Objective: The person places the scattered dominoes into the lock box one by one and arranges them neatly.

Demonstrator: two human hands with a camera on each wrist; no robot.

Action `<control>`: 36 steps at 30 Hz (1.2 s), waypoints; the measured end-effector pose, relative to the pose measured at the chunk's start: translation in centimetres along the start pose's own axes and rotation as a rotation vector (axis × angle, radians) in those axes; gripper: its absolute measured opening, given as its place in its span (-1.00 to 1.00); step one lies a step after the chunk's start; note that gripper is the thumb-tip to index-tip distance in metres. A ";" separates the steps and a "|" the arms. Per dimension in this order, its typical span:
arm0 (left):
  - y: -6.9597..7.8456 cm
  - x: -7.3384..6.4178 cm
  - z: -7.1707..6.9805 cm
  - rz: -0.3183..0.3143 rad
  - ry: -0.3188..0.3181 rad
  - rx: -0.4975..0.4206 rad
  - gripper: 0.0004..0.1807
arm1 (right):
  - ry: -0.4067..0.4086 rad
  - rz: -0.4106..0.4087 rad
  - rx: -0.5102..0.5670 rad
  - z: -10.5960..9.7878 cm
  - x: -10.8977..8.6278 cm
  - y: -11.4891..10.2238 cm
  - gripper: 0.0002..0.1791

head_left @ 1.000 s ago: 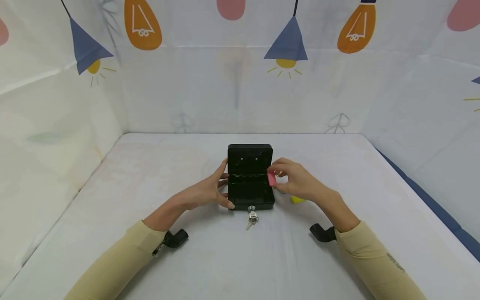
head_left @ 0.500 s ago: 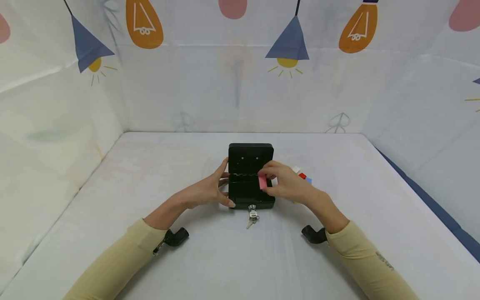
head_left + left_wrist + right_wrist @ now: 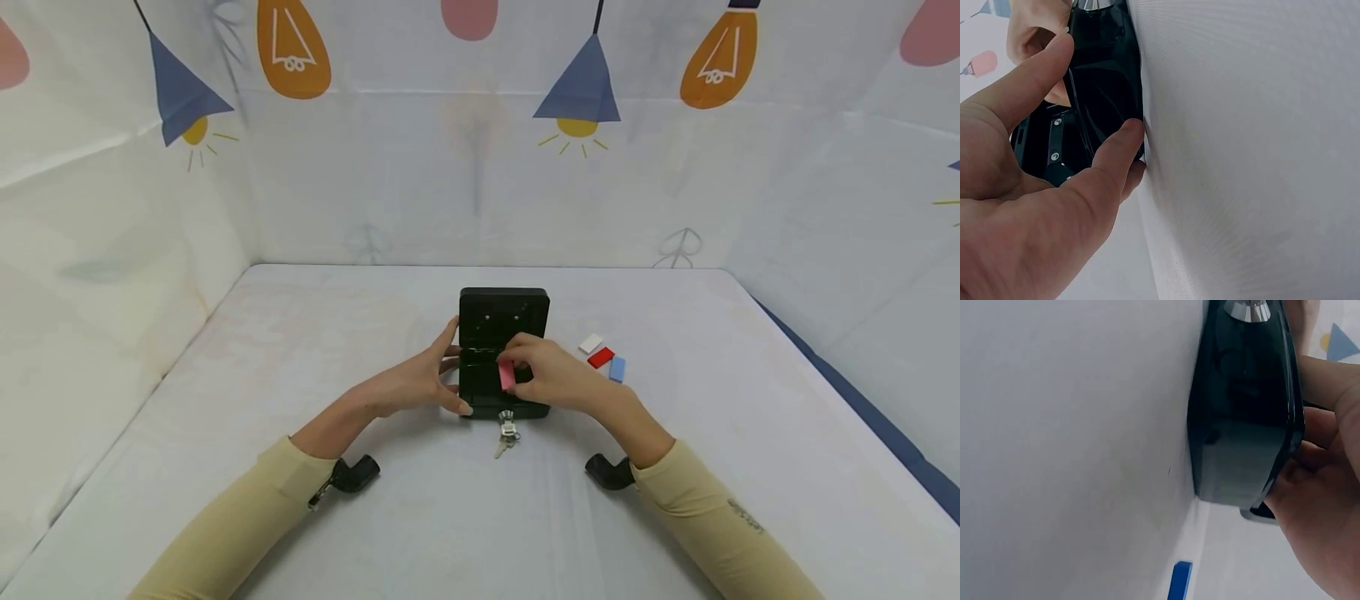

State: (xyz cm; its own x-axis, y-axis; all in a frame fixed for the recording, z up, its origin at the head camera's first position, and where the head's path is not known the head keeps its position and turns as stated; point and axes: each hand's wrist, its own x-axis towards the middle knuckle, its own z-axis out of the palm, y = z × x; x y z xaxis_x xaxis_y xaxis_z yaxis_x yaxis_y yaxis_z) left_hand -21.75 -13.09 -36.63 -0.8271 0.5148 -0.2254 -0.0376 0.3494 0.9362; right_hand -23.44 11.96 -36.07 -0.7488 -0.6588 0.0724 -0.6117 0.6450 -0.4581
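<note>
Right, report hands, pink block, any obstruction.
Left hand touching black cash box. Right hand pinching pink block over or inside it, can't tell which. Lid up, nothing visibly in the way.

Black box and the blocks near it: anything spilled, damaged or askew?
Nothing looks spilled or damaged. The black box sits flat, its lid open, with keys at its front. To its right, the white block, red block and blue block lie at differing angles: untidy, hardly odd.

Black box (image 3: 1241, 406) on white surface (image 3: 1079, 450); silver lock (image 3: 1249, 310) on near face. Right hand (image 3: 1325, 487) reaches over box, fingertips hidden. Blue block (image 3: 1180, 581) right of box, apart.
</note>
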 end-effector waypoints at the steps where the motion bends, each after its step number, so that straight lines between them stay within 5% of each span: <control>1: 0.0 0.0 0.0 -0.001 0.000 0.000 0.50 | -0.006 0.002 0.000 0.1 0.1 -0.1 -0.60; 10: -0.1 0.1 0.1 -0.020 0.007 0.016 0.47 | -0.067 0.017 -0.018 0.5 0.6 -0.8 -0.61; 36: -0.1 0.1 0.0 -0.002 -0.009 0.016 0.48 | -0.083 0.021 -0.072 0.3 0.6 -1.1 -0.71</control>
State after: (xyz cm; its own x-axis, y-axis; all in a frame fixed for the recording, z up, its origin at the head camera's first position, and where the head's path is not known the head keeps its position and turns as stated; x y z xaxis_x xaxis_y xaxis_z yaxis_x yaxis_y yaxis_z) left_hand -21.86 -13.10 -36.72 -0.8220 0.5210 -0.2298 -0.0305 0.3628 0.9314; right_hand -23.16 10.77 -35.77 -0.7395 -0.6731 -0.0114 -0.6153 0.6827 -0.3940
